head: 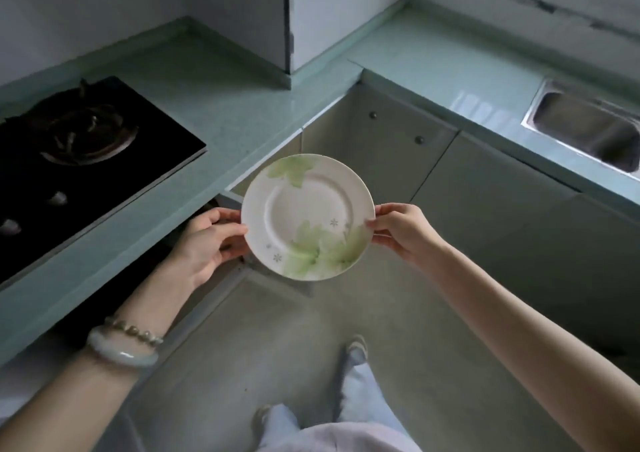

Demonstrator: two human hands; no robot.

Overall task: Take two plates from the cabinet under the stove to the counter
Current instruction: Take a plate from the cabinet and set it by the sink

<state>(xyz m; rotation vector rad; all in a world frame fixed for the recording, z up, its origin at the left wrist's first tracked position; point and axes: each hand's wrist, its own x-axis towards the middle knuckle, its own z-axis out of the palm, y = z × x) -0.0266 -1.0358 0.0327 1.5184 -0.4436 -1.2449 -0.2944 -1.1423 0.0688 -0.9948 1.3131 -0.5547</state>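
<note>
One plate (307,216) is hanging face-up at centre frame as we are pinching its rim, left hand (207,240) on its left edge and right hand (401,231) on its right, the counter (221,105) lying up-frame and leftward, nearer the left hand, beside the stove (86,146).

A pale green L-shaped worktop (242,105) holds a black gas hob (104,160) at left, a steel sink (588,129) at right.

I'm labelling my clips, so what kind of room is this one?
A home kitchen, most likely: a gas stove is set into a pale green counter, and a steel sink sits further along.
</note>
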